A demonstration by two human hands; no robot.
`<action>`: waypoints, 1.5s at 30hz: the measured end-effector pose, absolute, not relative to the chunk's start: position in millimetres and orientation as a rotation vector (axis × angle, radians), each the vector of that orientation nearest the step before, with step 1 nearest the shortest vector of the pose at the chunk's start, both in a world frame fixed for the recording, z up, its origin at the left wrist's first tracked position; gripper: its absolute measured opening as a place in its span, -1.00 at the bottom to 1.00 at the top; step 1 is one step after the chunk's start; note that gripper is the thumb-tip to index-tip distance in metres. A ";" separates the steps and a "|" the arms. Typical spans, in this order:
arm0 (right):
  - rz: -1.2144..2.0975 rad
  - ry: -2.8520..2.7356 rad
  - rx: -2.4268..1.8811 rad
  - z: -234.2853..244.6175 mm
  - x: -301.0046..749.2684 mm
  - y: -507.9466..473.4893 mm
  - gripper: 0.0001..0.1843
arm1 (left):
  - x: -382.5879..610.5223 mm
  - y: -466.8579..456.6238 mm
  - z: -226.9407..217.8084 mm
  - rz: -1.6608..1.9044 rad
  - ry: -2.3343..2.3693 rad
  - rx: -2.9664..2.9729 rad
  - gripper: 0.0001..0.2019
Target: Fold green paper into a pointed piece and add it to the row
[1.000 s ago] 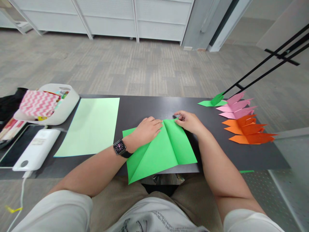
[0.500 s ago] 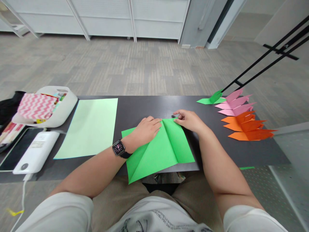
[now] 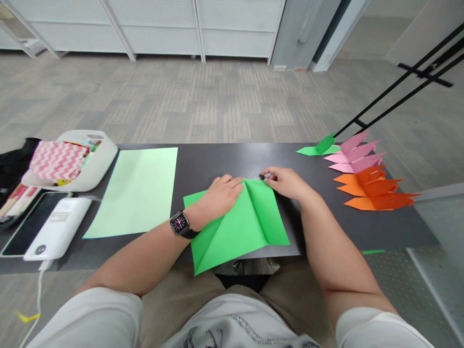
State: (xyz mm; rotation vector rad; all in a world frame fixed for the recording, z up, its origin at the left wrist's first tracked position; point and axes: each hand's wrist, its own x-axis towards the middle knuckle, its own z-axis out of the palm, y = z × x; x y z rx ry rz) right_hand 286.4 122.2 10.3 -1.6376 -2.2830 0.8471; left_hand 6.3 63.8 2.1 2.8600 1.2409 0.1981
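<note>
A sheet of bright green paper lies at the table's near edge, with creases running across it and part of it hanging over the edge. My left hand rests flat on its upper left part, fingers stretched toward the top. At the upper right corner, my right hand has its thumb and curled fingers closed on the paper's edge. A small dark object shows by the right fingertips; I cannot make out its kind.
Pale green paper lies to the left. Beyond it are a white basket, a white power bank with a cable, and a phone. Folded paper birds in green, pink and orange stand at the right.
The right side of the green paper has drawn slightly inward to the left. My right hand has shifted a little, showing more of the small dark object. My left hand stays in place.
</note>
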 end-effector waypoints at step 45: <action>1.154 -1.782 -1.643 0.3 287.0 128.6 -0.40 | 4.8 53.0 -7.3 0.282 1.132 2.918 -0.58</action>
